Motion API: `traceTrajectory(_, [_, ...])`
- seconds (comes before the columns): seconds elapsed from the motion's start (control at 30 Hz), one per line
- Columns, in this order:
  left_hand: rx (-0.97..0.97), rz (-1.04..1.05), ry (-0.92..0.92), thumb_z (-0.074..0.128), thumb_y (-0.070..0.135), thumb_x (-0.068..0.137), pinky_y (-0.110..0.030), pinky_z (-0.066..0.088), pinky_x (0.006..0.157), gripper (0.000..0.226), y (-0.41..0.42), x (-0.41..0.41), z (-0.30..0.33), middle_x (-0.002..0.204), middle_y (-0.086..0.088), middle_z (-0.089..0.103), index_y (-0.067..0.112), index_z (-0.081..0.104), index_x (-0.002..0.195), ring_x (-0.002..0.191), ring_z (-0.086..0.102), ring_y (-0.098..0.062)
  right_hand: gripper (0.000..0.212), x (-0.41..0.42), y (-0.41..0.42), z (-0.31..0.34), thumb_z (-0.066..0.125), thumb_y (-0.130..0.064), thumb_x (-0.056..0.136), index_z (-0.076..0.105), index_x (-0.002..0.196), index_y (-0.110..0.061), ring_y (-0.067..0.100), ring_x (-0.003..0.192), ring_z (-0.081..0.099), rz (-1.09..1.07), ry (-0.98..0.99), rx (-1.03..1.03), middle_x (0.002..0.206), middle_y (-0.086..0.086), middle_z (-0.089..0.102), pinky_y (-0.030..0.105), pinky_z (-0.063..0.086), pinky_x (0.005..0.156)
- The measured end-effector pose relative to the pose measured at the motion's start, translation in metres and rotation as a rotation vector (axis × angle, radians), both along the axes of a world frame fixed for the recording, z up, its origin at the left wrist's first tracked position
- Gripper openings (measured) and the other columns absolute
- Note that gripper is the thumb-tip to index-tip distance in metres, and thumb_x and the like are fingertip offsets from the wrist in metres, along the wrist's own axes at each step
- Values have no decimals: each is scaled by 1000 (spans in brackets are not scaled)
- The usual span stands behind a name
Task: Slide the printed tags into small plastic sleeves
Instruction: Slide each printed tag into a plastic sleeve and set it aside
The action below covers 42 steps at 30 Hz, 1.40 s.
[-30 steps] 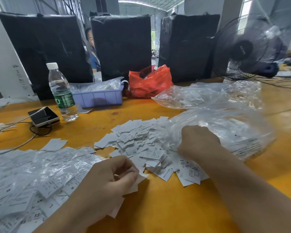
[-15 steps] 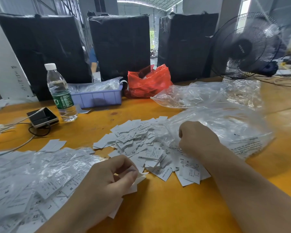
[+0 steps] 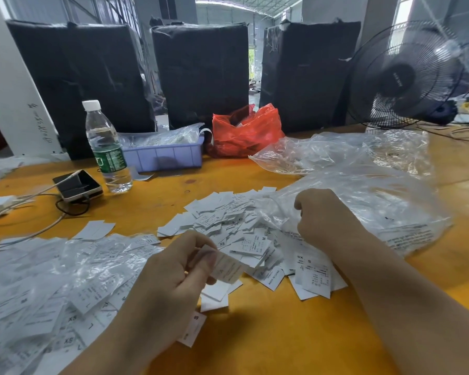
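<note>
Lifted since earlier, left hand (image 3: 171,282) pinches one light, floppy tag (image 3: 227,267) by its edge; right hand (image 3: 322,215) grips thin, slippery sleeves (image 3: 279,212) beside the tag pile (image 3: 228,226).

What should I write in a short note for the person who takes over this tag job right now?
Left hand pinches one printed tag. Right hand grips the clear bag of sleeves. Loose tags lie in a heap between the hands; sleeved tags are piled at the left. Left to do: sleeve the held tag, then the heap.
</note>
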<state>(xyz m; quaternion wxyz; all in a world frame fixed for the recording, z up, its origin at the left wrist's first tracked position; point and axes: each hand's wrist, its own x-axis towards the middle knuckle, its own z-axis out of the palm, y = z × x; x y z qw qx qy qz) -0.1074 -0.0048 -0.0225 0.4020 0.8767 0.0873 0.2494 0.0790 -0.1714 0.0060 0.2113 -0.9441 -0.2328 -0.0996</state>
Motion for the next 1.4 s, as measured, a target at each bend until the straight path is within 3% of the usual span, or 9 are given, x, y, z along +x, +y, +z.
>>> traceTrajectory(0.17, [8, 45, -22, 49, 24, 98, -29, 56, 58, 28, -1, 0, 3, 77, 18, 70, 50, 54, 94, 69, 66, -7, 37, -8, 4, 6, 50, 4, 81, 68, 112, -5, 22, 90, 62, 144, -159, 197, 103, 10, 67, 30, 52, 77])
traceTrajectory(0.27, [16, 56, -9, 47, 22, 99, -30, 55, 58, 35, 0, -1, 4, 78, 20, 69, 57, 50, 100, 69, 65, -7, 25, -22, 8, 13, 58, -2, 86, 72, 104, -10, 4, 74, 62, 265, -166, 419, 85, -1, 70, 15, 50, 66])
traceTrajectory(0.37, [15, 67, 16, 45, 22, 99, -30, 55, 56, 40, 1, -1, 4, 78, 23, 68, 62, 50, 104, 70, 65, -7, 12, -36, 9, 24, 69, -6, 83, 74, 88, -16, 4, 64, 64, 490, 233, 727, 71, -2, 70, 14, 50, 59])
traceTrajectory(0.5, [-41, 58, 32, 46, 19, 95, -31, 55, 58, 35, 2, -1, 4, 78, 24, 68, 44, 68, 86, 72, 65, -1, 9, -50, 14, 29, 68, -9, 77, 73, 79, -2, 19, 62, 61, 824, 864, 1077, 71, 13, 66, 26, 54, 56])
traceTrajectory(0.67, [-282, -27, -14, 47, 39, 90, -30, 57, 61, 26, 1, 3, 5, 86, 11, 72, 42, 73, 84, 77, 69, -9, 11, -63, 25, 18, 65, -9, 78, 74, 81, -4, 18, 61, 59, 949, 999, 1075, 71, 12, 65, 26, 52, 56])
traceTrajectory(0.8, [-503, -104, -14, 33, 75, 73, -30, 54, 62, 63, 4, 3, 9, 91, 1, 74, 31, 77, 85, 79, 70, -18, 9, -67, 27, 12, 67, -8, 77, 75, 81, -11, 19, 64, 61, 909, 798, 961, 72, 9, 66, 27, 53, 61])
traceTrajectory(1.07, [-343, -37, -69, 65, 22, 89, -20, 53, 57, 15, 3, -1, 12, 71, -4, 69, 24, 73, 77, 65, 67, -12, 24, -71, 28, 7, 68, -6, 71, 73, 86, -23, 15, 81, 64, 816, 499, 834, 82, -3, 67, 30, 53, 73])
traceTrajectory(1.23, [-412, 51, -189, 65, 22, 88, -23, 55, 55, 15, 7, -1, 15, 69, 0, 70, 28, 74, 78, 64, 67, -13, 24, -65, 25, 9, 78, -17, 77, 69, 95, -31, 11, 83, 67, 550, 498, 743, 91, -5, 68, 31, 58, 75])
traceTrajectory(1.4, [-412, 75, -228, 66, 34, 80, -22, 54, 51, 10, 3, -2, 17, 65, 1, 68, 28, 72, 75, 60, 66, -11, 16, -67, 31, 9, 71, -33, 82, 74, 90, -19, 8, 77, 61, 603, 777, 497, 79, -7, 70, 24, 51, 71])
